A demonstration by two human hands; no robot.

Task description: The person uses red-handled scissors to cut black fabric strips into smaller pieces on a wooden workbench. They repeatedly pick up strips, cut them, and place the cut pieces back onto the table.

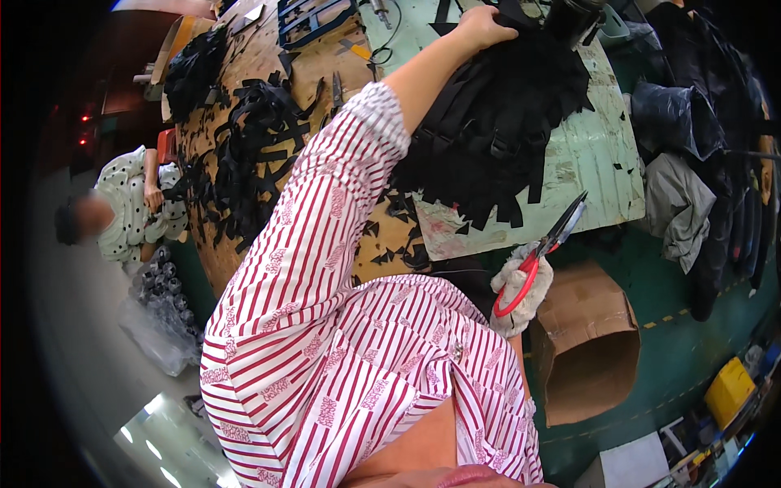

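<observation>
My left arm, in a red-and-white striped sleeve, stretches to the far side of the table. There my left hand (485,31) is closed on the edge of a heap of black webbing straps (504,102), some with buckles; its fingertips are partly hidden. Close to my body, my right hand (521,294), in a fluffy off-white glove, grips a pair of scissors (530,281) by the red handles. The dark blades are slightly parted and point up toward the table edge, apart from the straps.
Black scraps and strap piles (260,122) cover the wooden table (325,61) at left, with snips (337,89) and a blue crate (316,23). A cardboard box (586,342) stands at my right, near hanging dark cloth (732,163). Another person (130,203) sits at far left.
</observation>
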